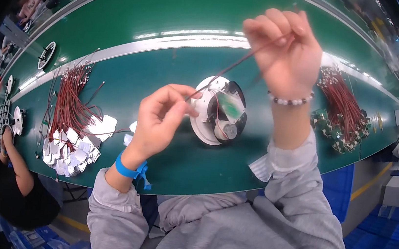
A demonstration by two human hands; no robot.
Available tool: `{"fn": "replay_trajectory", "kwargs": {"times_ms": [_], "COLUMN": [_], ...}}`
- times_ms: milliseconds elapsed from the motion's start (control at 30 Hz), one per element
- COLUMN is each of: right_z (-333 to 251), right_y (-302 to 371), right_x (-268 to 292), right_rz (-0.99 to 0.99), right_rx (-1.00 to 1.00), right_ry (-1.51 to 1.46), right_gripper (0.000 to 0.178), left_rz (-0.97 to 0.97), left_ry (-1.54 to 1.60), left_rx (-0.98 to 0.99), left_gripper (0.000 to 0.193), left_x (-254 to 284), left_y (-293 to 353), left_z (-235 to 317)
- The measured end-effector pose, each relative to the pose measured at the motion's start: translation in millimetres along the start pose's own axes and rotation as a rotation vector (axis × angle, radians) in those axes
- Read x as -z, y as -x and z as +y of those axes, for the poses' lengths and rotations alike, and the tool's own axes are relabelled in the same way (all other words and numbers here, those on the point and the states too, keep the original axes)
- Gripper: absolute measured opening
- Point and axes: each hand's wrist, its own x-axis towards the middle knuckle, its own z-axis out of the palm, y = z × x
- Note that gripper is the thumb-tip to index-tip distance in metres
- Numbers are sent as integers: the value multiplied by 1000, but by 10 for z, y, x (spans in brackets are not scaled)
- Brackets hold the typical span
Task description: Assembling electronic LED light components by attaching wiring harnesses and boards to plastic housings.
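Note:
My left hand (161, 115) is closed in a pinch on a dark red wire (236, 63), beside a round white housing (201, 124). From there the wire runs up to the right, to my raised right hand (286, 51), whose curled fingers grip its other stretch. The housing lies on the bench with a black part, a green circuit board (230, 104) and a small silver cylinder (227, 130) on it. A thin wire loops across the board. Whether the held wire joins the housing is hidden behind my left fingertips.
Left of me lies a bundle of red and black wires (72, 97) with white plates (71, 151). At the right, more wires (338, 93) lie with green circuit boards (341, 131). A white strip (259, 168) rests near the front edge. A co-worker's arm (18, 160) is at far left.

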Motion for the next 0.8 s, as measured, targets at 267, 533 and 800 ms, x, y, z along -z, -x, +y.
{"fn": "replay_trajectory", "kwargs": {"times_ms": [267,533,800], "right_z": [-506,-644,-323], "right_y": [25,226,201], "right_x": [23,-225,-100], "right_rz": [-243,-143,-300], "right_rx": [-112,134,38], "right_ry": [32,812,1829], "right_gripper": [34,41,20], "left_rz": [382,844,566], "left_ry": [207,-1283,-983], "left_rx": [75,78,-603], "left_gripper": [13,36,43], "left_x": [471,2471,713], "left_y": [-48,632,-158], "left_z": [84,445,604]}}
